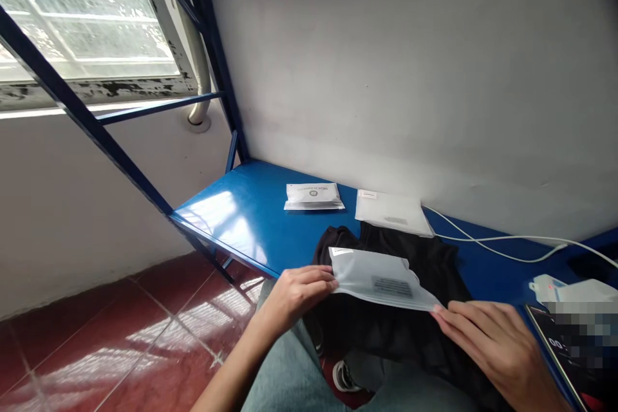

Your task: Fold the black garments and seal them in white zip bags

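A frosted plastic zip bag [371, 277] with a dark printed block and a small white label is stretched between my two hands, above a black cloth garment [434, 264]. My left hand [302, 293] pinches the bag's left end. At its right lower corner, the fingers of my right hand [487, 338] close on the edge. The garment lies over the front of the blue tabletop [265, 232] and hangs down over my lap. Whether anything is inside the bag cannot be made out.
Behind the garment lie a small printed white pouch [313, 196] and another frosted bag [393, 211]. A white cable [502, 239] crosses the right side, near a white packet [574, 290] and a phone [555, 354]. Blue metal bars [96, 125] frame the left.
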### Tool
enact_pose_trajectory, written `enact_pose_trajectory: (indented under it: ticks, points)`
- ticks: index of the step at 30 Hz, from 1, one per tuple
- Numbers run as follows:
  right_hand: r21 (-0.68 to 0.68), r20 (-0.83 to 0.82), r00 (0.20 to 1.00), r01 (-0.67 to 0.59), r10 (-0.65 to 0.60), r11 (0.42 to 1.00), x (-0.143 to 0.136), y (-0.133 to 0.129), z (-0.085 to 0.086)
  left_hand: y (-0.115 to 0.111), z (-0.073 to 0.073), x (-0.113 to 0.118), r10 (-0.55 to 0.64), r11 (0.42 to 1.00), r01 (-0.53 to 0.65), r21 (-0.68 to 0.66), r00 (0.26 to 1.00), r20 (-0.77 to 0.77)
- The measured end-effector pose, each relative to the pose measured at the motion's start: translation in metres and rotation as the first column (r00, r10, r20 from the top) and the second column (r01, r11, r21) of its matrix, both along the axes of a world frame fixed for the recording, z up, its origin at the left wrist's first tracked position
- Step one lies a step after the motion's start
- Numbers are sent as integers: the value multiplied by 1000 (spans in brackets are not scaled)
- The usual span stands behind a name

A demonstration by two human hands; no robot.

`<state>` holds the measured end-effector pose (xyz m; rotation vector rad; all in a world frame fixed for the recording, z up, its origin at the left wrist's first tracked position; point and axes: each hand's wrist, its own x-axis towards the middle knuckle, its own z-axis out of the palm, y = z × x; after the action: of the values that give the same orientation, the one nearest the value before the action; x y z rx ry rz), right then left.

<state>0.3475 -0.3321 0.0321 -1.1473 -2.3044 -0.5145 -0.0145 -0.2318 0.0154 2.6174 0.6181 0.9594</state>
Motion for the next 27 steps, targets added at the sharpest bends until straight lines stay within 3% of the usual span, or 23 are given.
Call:
enact_pose_trajectory:
  ticks: [3, 5, 7, 9, 11, 15, 18, 21, 27]
  points:
    - [-84, 15, 999, 41, -40, 996, 0, 3, 3, 6, 23, -12, 111, 994, -108, 32, 989, -100]
    - [-168, -40, 991, 117, -126, 979, -21, 12, 1, 3, 37, 2, 175, 984, -172, 46, 981, -86]
    - [-239, -66, 975, 191, -213, 952, -48, 22, -8, -4, 41, 31, 200, 980, -198, 34, 975, -93]
    - [-267, -31, 969, 227, -244, 937, -70, 30, -24, -11, 31, 60, 186, 982, -186, 19, 959, -214]
    - [-258, 35, 972, 233, -232, 938, -79, 33, -43, -15, 11, 79, 204, 978, -208, 22, 930, -305]
    - [-332, 125, 959, 282, -254, 900, -66, 23, -65, -15, -20, 80, 231, 972, -229, 51, 898, -374]
    - [-404, 133, 942, 335, -308, 851, -42, 9, -62, -14, -24, 72, 232, 971, -236, 38, 896, -378]
    - [-381, 112, 919, 391, -378, 838, -23, -9, -51, -11, -21, 71, 196, 978, -209, 8, 902, -385]
    - [-190, -50, 958, 270, -284, 944, -31, -42, -28, -9, -19, 76, 168, 978, -204, -45, 897, -408]
